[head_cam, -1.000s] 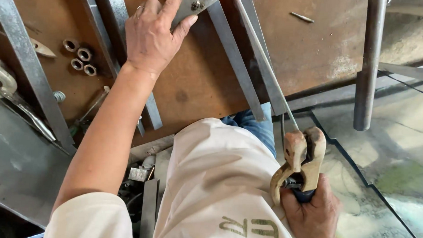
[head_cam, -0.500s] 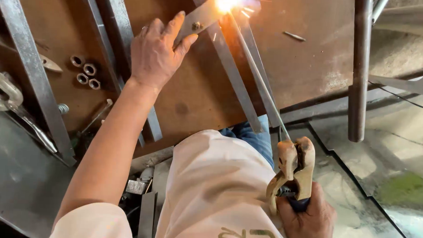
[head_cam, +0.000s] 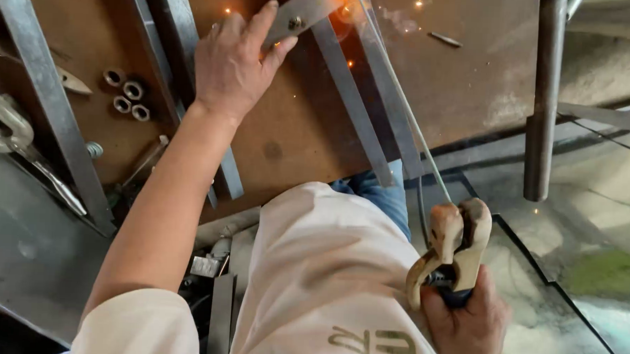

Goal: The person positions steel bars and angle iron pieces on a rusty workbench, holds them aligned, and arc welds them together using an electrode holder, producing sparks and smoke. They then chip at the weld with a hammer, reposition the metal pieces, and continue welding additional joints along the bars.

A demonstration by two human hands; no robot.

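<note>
Head view shows the left hand (head_cam: 234, 62) pressing flat on a drilled steel bar (head_cam: 303, 15) on the rusty tabletop (head_cam: 472, 85), while the right hand (head_cam: 467, 325) clenches an electrode holder (head_cam: 452, 248) whose welding rod (head_cam: 401, 96) sparks at the bar.
</note>
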